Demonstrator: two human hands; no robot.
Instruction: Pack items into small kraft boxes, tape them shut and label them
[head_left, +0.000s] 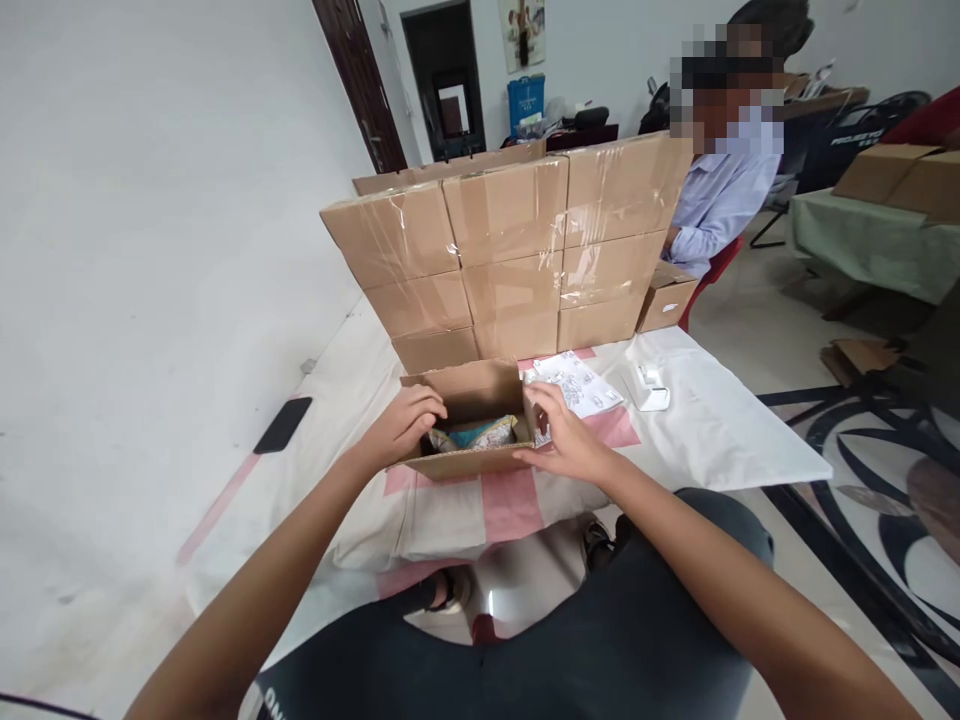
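Note:
A small cardboard box [472,463], its top open, stands near the front edge of the cloth-covered table. Inside lies a packet [487,434] in teal, white and yellow; part of it is hidden by the front wall. My left hand [405,420] grips the box at its left end, fingers curled over the rim. At the opposite end, my right hand [564,436] holds the right side, with the thumb along the front corner and the fingers bent against the side wall.
A wall of taped cardboard boxes [517,255] rises behind the open box. Printed sheets [577,385] and a white tape-dispenser-like object [648,386] lie to the right. A black phone [283,425] rests at the left. Beyond the box wall sits a person [724,190] in a light shirt.

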